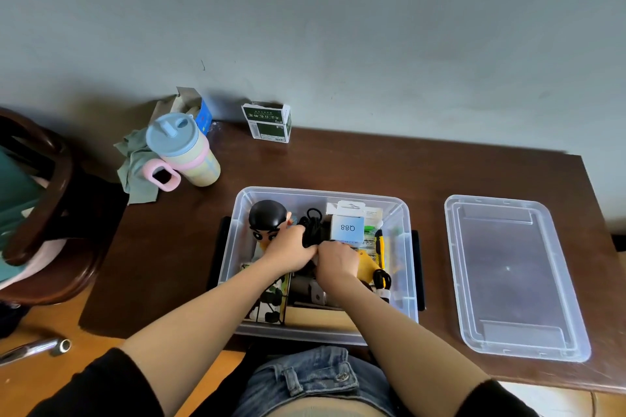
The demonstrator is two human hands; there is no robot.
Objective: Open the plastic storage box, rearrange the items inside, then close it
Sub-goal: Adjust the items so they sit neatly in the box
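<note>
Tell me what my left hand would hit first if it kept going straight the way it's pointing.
Most likely the black cord bundle, which the left hand already touches inside the storage box. Depth is hard to judge from above.

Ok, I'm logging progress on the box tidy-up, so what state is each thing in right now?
Storage box: open, full of items.
Lid: off, lying flat on the table right of the box.
Left hand: inside the box, gripping the black cord bundle.
Right hand: inside the box, fingers curled on items; exactly what it holds is hidden.
Tumbler: upright, lid on.
Green carton: upright, top open.
</note>
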